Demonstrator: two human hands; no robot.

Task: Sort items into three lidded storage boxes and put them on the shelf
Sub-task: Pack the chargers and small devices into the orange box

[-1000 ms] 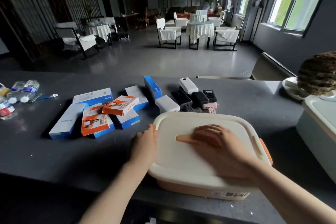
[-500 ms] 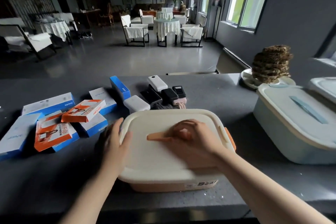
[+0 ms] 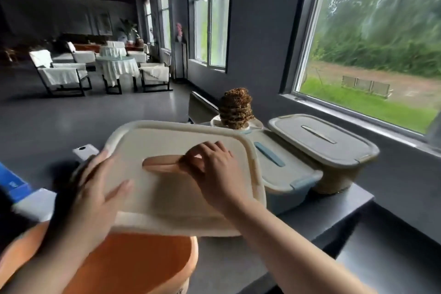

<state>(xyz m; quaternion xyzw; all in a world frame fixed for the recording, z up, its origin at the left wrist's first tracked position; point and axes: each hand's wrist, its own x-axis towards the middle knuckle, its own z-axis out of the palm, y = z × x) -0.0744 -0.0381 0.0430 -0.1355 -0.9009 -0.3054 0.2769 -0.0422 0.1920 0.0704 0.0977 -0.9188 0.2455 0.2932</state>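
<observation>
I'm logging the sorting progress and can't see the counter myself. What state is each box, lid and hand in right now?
Orange box: open, its lid lifted clear.
Cream lid: raised and tilted, held by both hands.
Right hand: grips the lid's orange handle.
Left hand: holds the lid's left edge, thumb on top.
Blue box: lid on.
Beige box: lid on.

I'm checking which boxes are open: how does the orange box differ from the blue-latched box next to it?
The orange box has its cream lid lifted off, gripped by the left hand and right hand; the blue-latched box has its lid on. The orange box sits nearest the camera, the blue-latched box farther right. One lid handle is orange, the other blue. Both are rounded rectangular plastic boxes.
</observation>
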